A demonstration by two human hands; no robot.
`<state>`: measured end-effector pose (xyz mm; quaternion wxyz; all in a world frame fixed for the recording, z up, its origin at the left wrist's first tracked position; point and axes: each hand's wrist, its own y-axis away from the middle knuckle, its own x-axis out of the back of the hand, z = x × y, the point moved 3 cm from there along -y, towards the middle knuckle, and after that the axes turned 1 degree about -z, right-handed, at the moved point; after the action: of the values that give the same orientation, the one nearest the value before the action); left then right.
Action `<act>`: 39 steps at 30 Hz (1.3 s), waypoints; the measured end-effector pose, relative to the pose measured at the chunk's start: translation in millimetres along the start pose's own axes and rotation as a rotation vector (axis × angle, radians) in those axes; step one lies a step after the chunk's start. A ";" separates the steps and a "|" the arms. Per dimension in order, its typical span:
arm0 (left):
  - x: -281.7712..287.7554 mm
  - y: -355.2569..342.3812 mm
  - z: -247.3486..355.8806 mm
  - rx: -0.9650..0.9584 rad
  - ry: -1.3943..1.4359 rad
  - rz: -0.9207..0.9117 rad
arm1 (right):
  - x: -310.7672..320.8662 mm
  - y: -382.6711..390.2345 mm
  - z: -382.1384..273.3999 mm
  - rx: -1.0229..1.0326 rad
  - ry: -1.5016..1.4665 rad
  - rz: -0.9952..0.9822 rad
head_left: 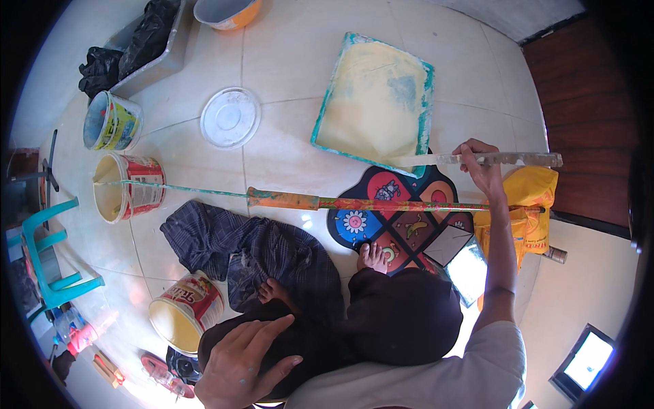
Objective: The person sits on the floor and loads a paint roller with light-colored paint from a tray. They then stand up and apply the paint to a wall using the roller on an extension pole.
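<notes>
A teal-rimmed tray (428,102) lies on pale floor tiles ahead of a person, spread with cream paint (364,95). At the tray's near right corner, a flat, paint-spattered stick (521,159) runs crosswise, its long axis left to right; its coated left end overlaps the rim, though whether it touches the paint cannot be told. The right hand (480,165), much the nearer, has its fingers closed around the stick just right of that corner, so the tray lies leftward and beyond them. The left hand (246,358), well back and left of the tray, rests on a dark-clothed leg (312,354), fingers loosely parted, nothing seen in it. On the person's side of the tray, a long wrapped pole (395,204) stretches crosswise, its thin end over the mouth of a cream-smeared red-and-white bucket (146,184) left of the tray. Also left of the tray: a yellow-green bucket (125,127), streaked inside; farther back toward the person, a red-labelled bucket (206,297), pale yellow inside, depth unclear; and, far left, a grey bin (178,49) holding black bags (148,39).
</notes>
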<state>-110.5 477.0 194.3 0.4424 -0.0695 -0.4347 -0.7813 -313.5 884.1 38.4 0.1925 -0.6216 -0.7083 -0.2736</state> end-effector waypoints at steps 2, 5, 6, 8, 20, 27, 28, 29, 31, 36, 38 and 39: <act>2.9 3.2 -0.9 -0.101 0.033 0.025 | 6.1 4.0 -1.1 0.021 0.057 -0.008; 3.9 4.9 -2.1 -0.160 0.053 0.033 | 18.1 3.3 -4.6 0.049 0.159 0.013; 3.4 4.4 -2.3 -0.167 0.056 0.029 | 21.8 2.8 -5.5 0.056 0.198 0.027; 2.5 3.9 -1.4 -0.174 0.045 0.025 | 19.4 -2.5 -5.3 0.125 0.209 0.072; -0.9 0.9 -1.4 -0.106 -0.029 -0.010 | -53.8 -17.5 -31.1 0.275 0.022 0.096; 2.7 4.2 -1.2 -0.199 0.061 0.034 | -37.1 3.0 -1.1 0.101 -0.082 0.061; 3.0 3.5 -1.3 -0.197 0.060 0.025 | -29.3 6.6 5.4 0.052 -0.101 0.068; 3.6 2.6 -0.9 -0.196 0.057 0.015 | -25.1 9.4 9.2 0.050 -0.095 0.103; 3.5 0.2 0.1 -0.209 0.051 0.006 | -17.7 14.2 16.5 0.048 -0.078 0.183; 2.6 -4.8 2.9 -0.237 0.041 0.010 | -50.0 7.1 42.7 0.027 -0.241 0.222; 2.3 -4.4 2.7 -0.211 0.037 0.004 | -69.4 5.3 43.8 0.015 -0.264 0.179; 2.5 -3.3 2.1 -0.194 0.034 0.006 | -76.1 4.8 38.1 0.016 -0.283 0.141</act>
<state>-115.1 477.7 194.8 0.4432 -0.1000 -0.3489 -0.8197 -294.5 849.4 -37.1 0.1147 -0.7004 -0.6853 -0.1635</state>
